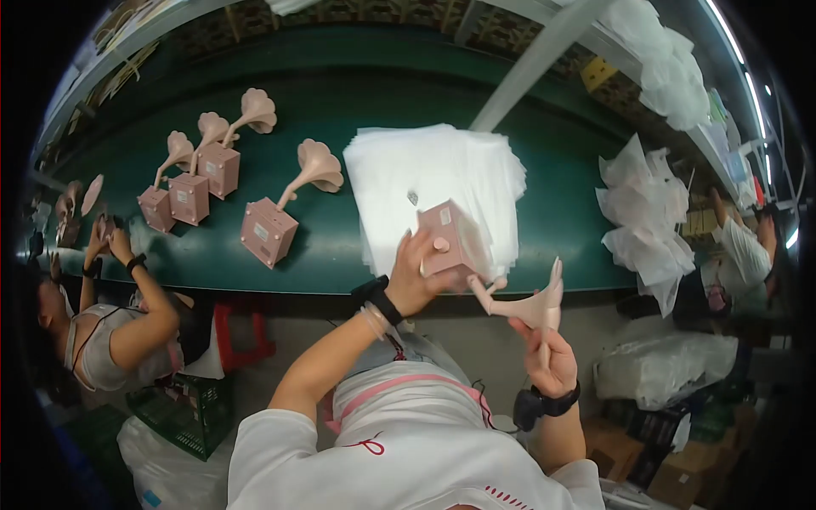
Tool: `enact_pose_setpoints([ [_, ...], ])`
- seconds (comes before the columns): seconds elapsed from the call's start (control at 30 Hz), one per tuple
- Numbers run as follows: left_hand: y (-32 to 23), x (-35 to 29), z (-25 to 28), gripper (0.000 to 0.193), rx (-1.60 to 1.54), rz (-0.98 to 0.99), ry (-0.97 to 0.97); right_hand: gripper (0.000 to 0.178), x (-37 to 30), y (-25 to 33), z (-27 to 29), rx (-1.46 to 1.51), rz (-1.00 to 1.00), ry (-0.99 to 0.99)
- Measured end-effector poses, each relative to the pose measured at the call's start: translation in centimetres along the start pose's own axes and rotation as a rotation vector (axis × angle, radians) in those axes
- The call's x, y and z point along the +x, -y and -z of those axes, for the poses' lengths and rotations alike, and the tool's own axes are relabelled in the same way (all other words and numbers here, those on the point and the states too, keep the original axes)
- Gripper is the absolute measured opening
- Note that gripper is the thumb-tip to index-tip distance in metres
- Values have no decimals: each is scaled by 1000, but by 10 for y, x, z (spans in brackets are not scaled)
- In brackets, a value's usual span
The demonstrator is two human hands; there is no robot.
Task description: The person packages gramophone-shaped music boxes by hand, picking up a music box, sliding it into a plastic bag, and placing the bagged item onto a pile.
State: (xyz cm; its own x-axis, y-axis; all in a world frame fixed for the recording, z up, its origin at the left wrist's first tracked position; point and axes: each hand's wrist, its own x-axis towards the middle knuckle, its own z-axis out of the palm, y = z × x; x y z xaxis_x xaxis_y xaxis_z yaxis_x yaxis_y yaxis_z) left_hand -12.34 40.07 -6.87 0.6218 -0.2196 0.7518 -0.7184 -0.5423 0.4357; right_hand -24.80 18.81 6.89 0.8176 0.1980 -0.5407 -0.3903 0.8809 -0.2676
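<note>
A pink gramophone-shaped ornament (459,234) is held tilted over the table's near edge, with its square box above and its horn pointing right. My left hand (411,279) is closed around the left side of the box. At the flared horn (529,311), my right hand (551,361) grips the rim between thumb and fingers. Under and behind the box lies a stack of white sheets (433,157), bearing a small dark tag-like piece (413,197). To the left, one more gramophone ornament (269,231) rests on the green table.
Several matching pink gramophones (189,197) stand farther left on the green table (319,259). Beyond them, a co-worker (127,340) handles a pink piece. Crumpled white wrapped bundles (646,212) lie at the right, near another person's arm (727,221). A grey post (535,68) rises behind the sheets.
</note>
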Motion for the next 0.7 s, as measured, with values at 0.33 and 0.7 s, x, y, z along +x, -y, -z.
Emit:
enact_pose_setpoints([
  [0.33,27,-64,-73,42,317,344,824,30,-54,-13,87,-994,703,-589],
  [0.7,24,-84,-77,19,468,79,632,34,-52,-35,122,-712,613,-472],
])
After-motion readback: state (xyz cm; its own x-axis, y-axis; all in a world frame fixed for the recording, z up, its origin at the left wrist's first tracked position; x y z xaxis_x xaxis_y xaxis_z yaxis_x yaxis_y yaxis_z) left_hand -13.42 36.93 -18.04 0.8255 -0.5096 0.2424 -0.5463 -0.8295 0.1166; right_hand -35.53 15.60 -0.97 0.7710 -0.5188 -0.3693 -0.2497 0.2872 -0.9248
